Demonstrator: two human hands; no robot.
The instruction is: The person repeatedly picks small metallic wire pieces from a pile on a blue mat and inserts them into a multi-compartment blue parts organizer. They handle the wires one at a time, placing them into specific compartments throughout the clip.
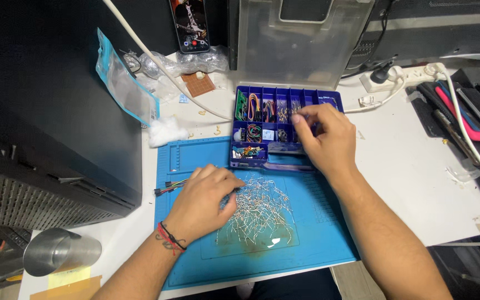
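Right hand (329, 139) pinching small component over blue compartment box (284, 130), box directly under fingers. Left hand (204, 203) curled, fingertips on loose component pile (259, 214) on blue mat (318, 233), pile just right of it.
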